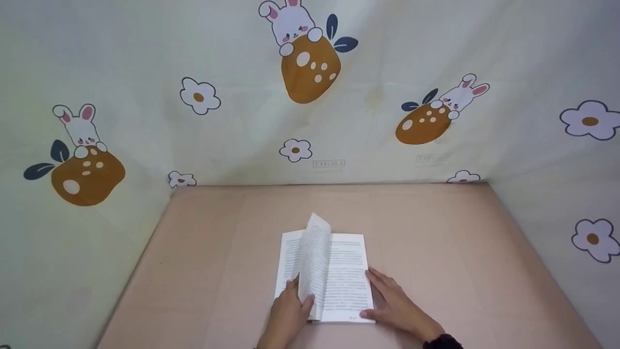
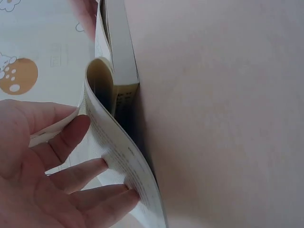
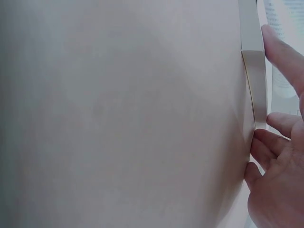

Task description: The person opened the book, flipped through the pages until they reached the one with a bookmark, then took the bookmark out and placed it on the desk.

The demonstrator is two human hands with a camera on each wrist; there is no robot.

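An open book [image 1: 346,276] with printed white pages lies on the table, its raised leaf [image 1: 316,257] standing curved near the middle. My left hand [image 1: 288,312] pinches this leaf near its lower part, thumb on the right face and fingers behind. In the left wrist view, the thumb and index finger of the left hand [image 2: 57,166] meet at the paper, while the other fingers touch the left-side pages [image 2: 128,166]. My right hand [image 1: 399,305] holds the book's right side, thumb on the lower right corner and fingers along the outer edge. The right wrist view shows its fingertips [image 3: 266,135] at the page block.
The pinkish-brown tabletop [image 1: 460,242] extends around the book. Behind and beside it hang pale cloth walls [image 1: 378,121] printed with bunnies, orange-brown fruit and flowers. A dark sleeve cuff [image 1: 441,341] shows at the right wrist.
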